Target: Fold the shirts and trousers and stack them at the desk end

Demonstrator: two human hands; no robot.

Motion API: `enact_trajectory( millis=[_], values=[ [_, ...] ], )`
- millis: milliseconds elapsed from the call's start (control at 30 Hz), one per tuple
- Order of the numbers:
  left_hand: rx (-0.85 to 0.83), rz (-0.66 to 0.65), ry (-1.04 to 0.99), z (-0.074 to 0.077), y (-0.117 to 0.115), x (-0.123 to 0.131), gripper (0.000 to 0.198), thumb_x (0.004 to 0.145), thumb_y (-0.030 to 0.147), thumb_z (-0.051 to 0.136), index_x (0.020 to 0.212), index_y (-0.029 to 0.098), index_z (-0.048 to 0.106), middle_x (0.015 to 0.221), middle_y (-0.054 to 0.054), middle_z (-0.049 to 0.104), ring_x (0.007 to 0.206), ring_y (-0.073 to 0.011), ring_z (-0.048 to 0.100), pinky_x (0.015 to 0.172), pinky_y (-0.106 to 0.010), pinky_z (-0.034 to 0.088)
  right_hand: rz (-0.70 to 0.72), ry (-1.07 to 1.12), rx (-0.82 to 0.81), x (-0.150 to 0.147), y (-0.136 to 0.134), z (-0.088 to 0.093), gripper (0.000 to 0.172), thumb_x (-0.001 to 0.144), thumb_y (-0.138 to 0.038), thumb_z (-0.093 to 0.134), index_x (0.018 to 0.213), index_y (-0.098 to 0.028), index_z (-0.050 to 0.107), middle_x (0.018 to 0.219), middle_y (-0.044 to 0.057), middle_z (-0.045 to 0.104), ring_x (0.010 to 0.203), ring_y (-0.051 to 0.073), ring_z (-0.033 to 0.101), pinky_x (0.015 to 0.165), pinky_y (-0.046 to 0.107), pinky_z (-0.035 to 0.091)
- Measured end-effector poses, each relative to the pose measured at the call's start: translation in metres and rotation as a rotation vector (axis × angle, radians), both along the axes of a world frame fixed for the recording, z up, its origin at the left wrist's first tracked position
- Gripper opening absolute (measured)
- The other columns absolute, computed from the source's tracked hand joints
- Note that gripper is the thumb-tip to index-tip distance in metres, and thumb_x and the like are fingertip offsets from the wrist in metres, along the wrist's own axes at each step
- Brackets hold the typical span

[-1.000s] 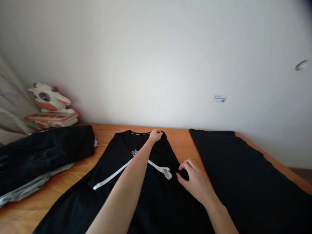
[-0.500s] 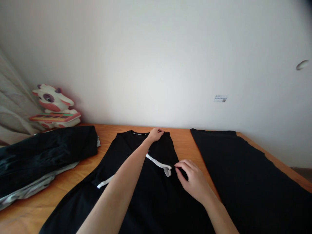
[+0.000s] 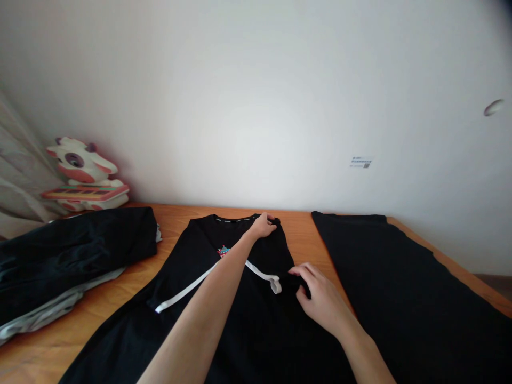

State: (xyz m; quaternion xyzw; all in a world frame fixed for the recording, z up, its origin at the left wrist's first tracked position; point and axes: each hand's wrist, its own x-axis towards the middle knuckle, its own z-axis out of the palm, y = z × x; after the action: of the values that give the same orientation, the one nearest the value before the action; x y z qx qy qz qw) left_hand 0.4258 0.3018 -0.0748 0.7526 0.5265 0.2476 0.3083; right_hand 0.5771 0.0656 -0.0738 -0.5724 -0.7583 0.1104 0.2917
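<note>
A black T-shirt with a white stripe and a small coloured chest print lies on the wooden table, collar toward the wall. My left hand reaches across to the far shoulder by the collar, fingers closed on the fabric. My right hand rests at the shirt's right side, near the folded-in sleeve and the stripe's end, fingers curled into the black fabric.
A second black garment lies spread on the table's right. A pile of black and grey clothes sits at the left. A plush toy stands in the back left corner by a curtain. A white wall runs behind.
My left hand has slid slightly right along the collar to the shoulder. My right hand stays on the right side of the shirt, shifting only a little. The chest print shows again.
</note>
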Motion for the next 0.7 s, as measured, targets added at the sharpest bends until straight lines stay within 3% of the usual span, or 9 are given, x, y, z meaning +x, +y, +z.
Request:
enact_trajectory(
  millis=[133, 233, 333, 433, 533, 700],
  values=[
    [0.101, 0.016, 0.035, -0.007, -0.006, 0.011, 0.019, 0.092, 0.013, 0.062, 0.109, 0.019, 0.066, 0.107, -0.007, 0.076, 0.100, -0.0190, 0.071, 0.090, -0.027, 0.053, -0.002, 0.004, -0.008, 0.002, -0.001, 0.003, 0.042, 0.077, 0.000, 0.047, 0.106, -0.026, 0.062, 0.106, 0.005, 0.065, 0.098, 0.022, 0.066, 0.086, 0.036, 0.053],
    [0.174, -0.013, 0.093, -0.008, -0.015, 0.014, 0.027, 0.096, 0.007, 0.048, 0.110, 0.019, 0.069, 0.115, -0.010, 0.075, 0.109, -0.0216, 0.069, 0.099, -0.032, 0.051, 0.022, -0.003, -0.041, 0.002, -0.002, 0.006, 0.034, 0.081, -0.004, 0.050, 0.103, -0.027, 0.063, 0.105, 0.004, 0.064, 0.095, 0.021, 0.066, 0.084, 0.036, 0.053],
    [0.253, -0.116, 0.161, -0.005, -0.028, 0.015, 0.032, 0.093, 0.006, 0.047, 0.114, 0.018, 0.069, 0.124, -0.011, 0.071, 0.121, -0.0233, 0.063, 0.110, -0.036, 0.043, 0.035, -0.004, -0.038, 0.000, -0.004, 0.010, 0.028, 0.083, -0.012, 0.057, 0.106, -0.026, 0.064, 0.107, 0.005, 0.064, 0.100, 0.023, 0.065, 0.089, 0.038, 0.052],
    [0.311, -0.167, 0.235, 0.004, -0.042, 0.010, 0.039, 0.092, 0.010, 0.053, 0.129, 0.018, 0.062, 0.138, -0.011, 0.063, 0.134, -0.0244, 0.053, 0.115, -0.037, 0.037, 0.030, -0.034, 0.024, -0.003, -0.005, 0.012, 0.037, 0.082, -0.015, 0.063, 0.116, -0.026, 0.064, 0.112, 0.007, 0.064, 0.107, 0.026, 0.062, 0.096, 0.043, 0.050],
    [0.329, -0.081, 0.326, 0.016, -0.056, -0.006, 0.042, 0.096, 0.024, 0.054, 0.137, 0.016, 0.054, 0.140, -0.016, 0.058, 0.133, -0.0297, 0.052, 0.112, -0.041, 0.040, 0.049, -0.060, 0.036, -0.009, -0.005, 0.013, 0.039, 0.080, -0.019, 0.070, 0.118, -0.027, 0.064, 0.114, 0.007, 0.064, 0.107, 0.027, 0.060, 0.096, 0.044, 0.049],
    [0.290, 0.045, 0.494, 0.027, -0.086, -0.055, 0.039, 0.099, 0.047, 0.051, 0.116, 0.014, 0.063, 0.117, -0.020, 0.066, 0.115, -0.0375, 0.062, 0.098, -0.048, 0.047, 0.014, -0.068, 0.085, -0.019, -0.003, 0.010, 0.045, 0.076, -0.029, 0.080, 0.116, -0.026, 0.060, 0.108, 0.006, 0.066, 0.103, 0.028, 0.061, 0.091, 0.044, 0.048]
  ],
)
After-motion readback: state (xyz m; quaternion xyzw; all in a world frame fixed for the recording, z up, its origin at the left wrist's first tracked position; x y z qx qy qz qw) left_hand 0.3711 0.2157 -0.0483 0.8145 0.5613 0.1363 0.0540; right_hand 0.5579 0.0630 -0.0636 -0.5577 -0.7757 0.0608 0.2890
